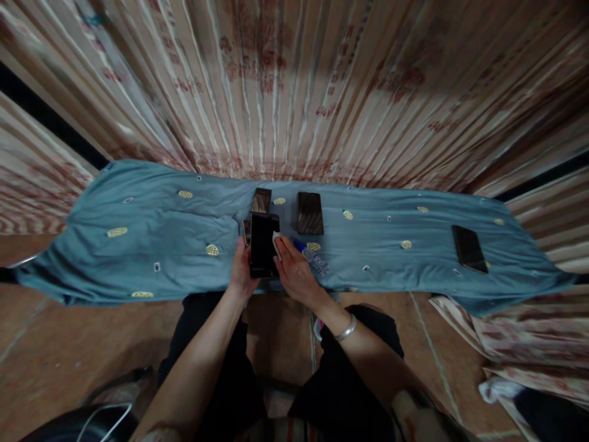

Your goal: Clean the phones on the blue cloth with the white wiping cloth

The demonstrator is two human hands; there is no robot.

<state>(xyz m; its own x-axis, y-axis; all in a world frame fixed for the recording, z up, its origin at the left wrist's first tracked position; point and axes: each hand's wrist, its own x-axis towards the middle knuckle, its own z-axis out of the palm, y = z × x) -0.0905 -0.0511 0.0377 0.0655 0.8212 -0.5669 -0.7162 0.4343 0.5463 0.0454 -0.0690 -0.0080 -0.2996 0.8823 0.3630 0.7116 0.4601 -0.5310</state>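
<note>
A black-screened tablet [264, 242] is gripped along its left and lower left edge by my left hand [242, 270]. My right hand [296, 267] pinches a small white wipe [276, 237] against the tablet's right side, fingers bent over it. Beside that hand a clear plastic bottle [316, 260] with a blue top lies on the cloth. Partly hidden behind the tablet's left edge is a phone-like device [246, 231]. Another dark device [261, 200] lies just above it, and a dark tablet [310, 213] rests to the right.
Blue-green cloth with yellow pineapple prints [184, 233] covers the long narrow surface. One more dark device [469, 248] lies toward its right end. Patterned curtains [294, 92] hang right behind. Below are a tiled floor [427, 344] and a black round object with a pale cable [83, 423].
</note>
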